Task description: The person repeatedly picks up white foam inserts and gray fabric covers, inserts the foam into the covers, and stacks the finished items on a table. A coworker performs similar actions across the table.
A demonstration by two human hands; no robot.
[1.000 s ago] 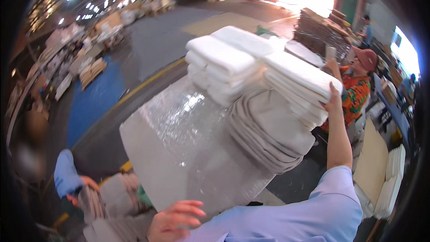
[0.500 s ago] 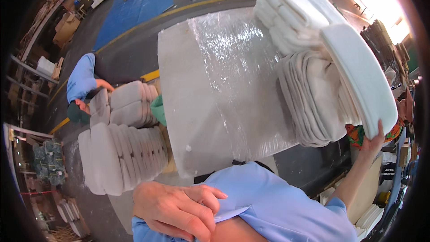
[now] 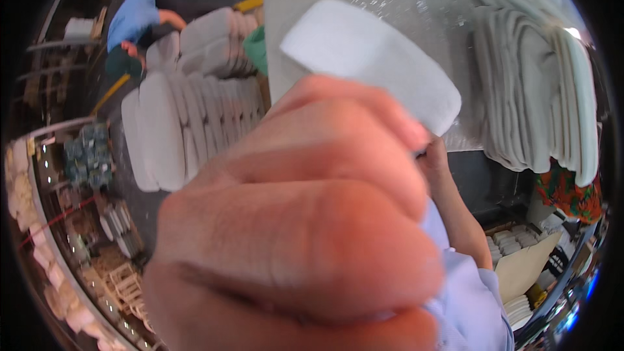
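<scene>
My left hand (image 3: 305,221) is filling most of the head view, very close to the lens and blurred, its fingers curling into a closed fist around the near end of a flat white foam pad (image 3: 370,58). The pad is rising out of the top of the fist, a smooth, matte slab with rounded corners, standing in front of the clear plastic sheet (image 3: 390,0) that is glittering with wrinkles over the grey table (image 3: 286,19). My right hand (image 3: 434,156) is showing only as a sliver behind the fist, just under the pad's lower right corner, with the bare forearm and pale blue sleeve (image 3: 474,292) running down from it; I cannot tell whether it is gripping the pad or merely touching it. To the right, a stack of curved grey-white pads (image 3: 539,91) is lying on the plastic, their edges forming close ribbed layers. To the left, beyond the table edge, more padded pieces (image 3: 188,117) are standing in soft upright rows, and a co-worker's blue sleeve (image 3: 133,13) is reaching over them. Wooden pallets (image 3: 123,279) are sitting lower left.
</scene>
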